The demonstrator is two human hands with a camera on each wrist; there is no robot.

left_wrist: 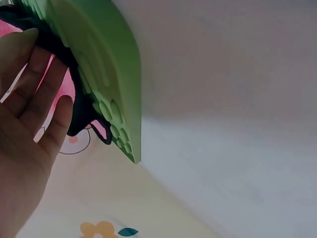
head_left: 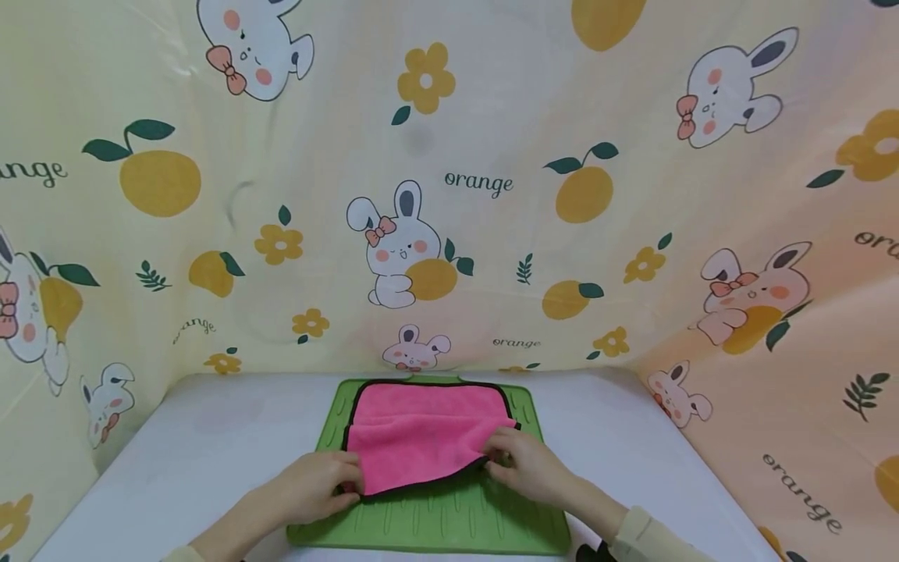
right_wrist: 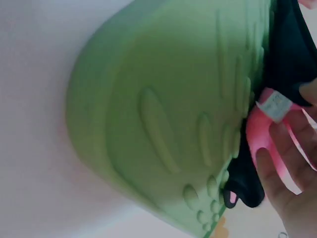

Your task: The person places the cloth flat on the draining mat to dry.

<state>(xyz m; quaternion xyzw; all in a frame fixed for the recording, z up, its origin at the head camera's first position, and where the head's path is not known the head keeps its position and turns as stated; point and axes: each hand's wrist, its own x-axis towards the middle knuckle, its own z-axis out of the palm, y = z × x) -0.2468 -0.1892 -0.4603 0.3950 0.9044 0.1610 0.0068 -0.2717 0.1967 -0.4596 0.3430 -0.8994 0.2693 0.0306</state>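
Note:
A pink cloth with black edging lies over a green ridged board, its upper part flat and its near part lifted toward me. My left hand pinches the cloth's near left corner between thumb and fingers. At the near right edge, my right hand grips the border the same way. The left wrist view shows the black border under the thumb and a small loop beside it. A white label on the cloth shows close to the right fingers.
The board rests on a white tabletop. Behind and at both sides hangs a cream sheet printed with rabbits, oranges and flowers. A small black thing lies at the bottom edge, close to the right sleeve.

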